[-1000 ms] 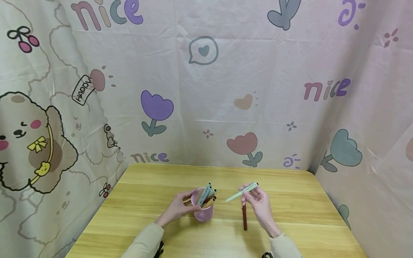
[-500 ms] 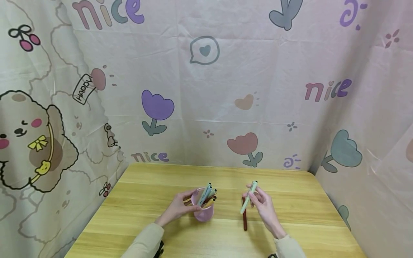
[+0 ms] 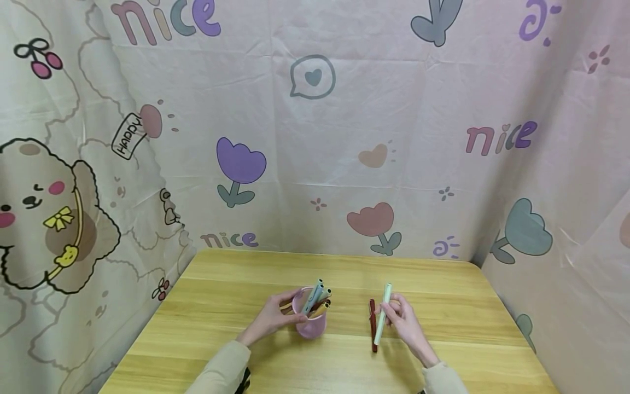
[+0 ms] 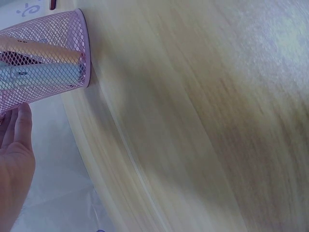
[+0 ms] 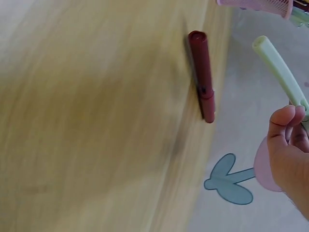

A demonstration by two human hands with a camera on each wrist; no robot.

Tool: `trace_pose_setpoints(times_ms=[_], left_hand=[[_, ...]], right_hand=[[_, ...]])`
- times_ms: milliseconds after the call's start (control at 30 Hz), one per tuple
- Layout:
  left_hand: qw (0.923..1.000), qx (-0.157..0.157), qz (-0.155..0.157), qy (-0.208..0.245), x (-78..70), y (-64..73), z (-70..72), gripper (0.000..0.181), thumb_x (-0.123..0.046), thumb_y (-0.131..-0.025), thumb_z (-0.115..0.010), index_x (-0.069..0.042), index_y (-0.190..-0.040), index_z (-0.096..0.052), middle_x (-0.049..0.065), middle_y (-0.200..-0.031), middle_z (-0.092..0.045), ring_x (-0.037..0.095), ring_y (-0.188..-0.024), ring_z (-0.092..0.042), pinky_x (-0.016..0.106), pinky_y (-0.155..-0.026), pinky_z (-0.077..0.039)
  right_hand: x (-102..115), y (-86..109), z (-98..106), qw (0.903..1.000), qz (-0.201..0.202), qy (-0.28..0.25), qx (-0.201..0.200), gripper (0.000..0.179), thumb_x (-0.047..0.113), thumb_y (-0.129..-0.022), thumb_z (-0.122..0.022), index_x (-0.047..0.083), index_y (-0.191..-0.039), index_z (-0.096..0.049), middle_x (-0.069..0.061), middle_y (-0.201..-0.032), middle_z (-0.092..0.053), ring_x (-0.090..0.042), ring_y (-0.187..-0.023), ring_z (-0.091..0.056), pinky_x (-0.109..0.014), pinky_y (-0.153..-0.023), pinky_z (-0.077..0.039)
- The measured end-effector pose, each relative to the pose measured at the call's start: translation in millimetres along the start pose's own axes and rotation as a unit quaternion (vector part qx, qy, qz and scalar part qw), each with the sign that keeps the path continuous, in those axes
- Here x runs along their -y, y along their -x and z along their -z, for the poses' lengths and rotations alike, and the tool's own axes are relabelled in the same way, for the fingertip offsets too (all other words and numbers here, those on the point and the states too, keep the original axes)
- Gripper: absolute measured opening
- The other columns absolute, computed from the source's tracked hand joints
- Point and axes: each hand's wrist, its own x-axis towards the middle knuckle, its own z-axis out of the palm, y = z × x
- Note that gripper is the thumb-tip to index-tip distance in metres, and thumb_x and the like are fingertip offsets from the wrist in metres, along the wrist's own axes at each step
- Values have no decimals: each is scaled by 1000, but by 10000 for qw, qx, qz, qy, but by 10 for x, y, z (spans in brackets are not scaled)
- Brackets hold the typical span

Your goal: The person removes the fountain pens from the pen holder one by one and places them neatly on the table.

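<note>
The left hand [image 3: 274, 317] gripped the pink cup [image 3: 311, 329] of pens [image 3: 312, 301]; to its right, the right hand [image 3: 403, 323] pinched a green pen [image 3: 380, 328] above the table [image 3: 221, 284], near the red pen [image 3: 372, 314]. A light, mid-barrel pinch seemed best.

The left edge of the left wrist view crops the pink mesh cup [image 4: 58, 31]. In the right wrist view, fingers [image 5: 282, 117] partly hide the pale green pen [image 5: 280, 70].

The wood-grain bench [image 3: 221, 279] is carrying a red pen [image 5: 201, 67] that's lying flat; I'm not really seeing whether the cup [image 3: 311, 329] is touching down.
</note>
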Motion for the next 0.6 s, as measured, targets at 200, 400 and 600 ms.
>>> trace_pose_setpoints(times_ms=[200, 400, 600], left_hand=[[10000, -2, -46, -21, 0, 0, -3, 78, -15, -85, -81, 12, -146, -40, 37, -149, -43, 52, -134, -49, 40, -109, -52], [10000, 3, -22, -12, -6, 2, -5, 78, -15, -85, -81, 11, -146, -40, 37, -149, -43, 52, -134, -49, 40, -109, -52], [10000, 13, -14, 3, -2, 2, -6, 78, -15, -85, -80, 11, -147, -40, 37, -148, -44, 52, -134, -50, 40, -109, -52]], right_hand=[[-97, -36, 51, 9995, -300, 15, -37, 27, 8, -104, -52, -11, -123, -51, -17, -95, -71, -7, -67, -51, -19, -57, -51], [-199, -62, 110, 9991, -417, -13, 101, 30, 8, -104, -50, -14, -124, -49, -14, -93, -71, -6, -65, -51, -17, -55, -50], [-275, -82, 156, 9980, -557, -56, 308, 35, 11, -105, -50, -15, -127, -45, -15, -94, -72, -6, -66, -53, -17, -55, -51]])
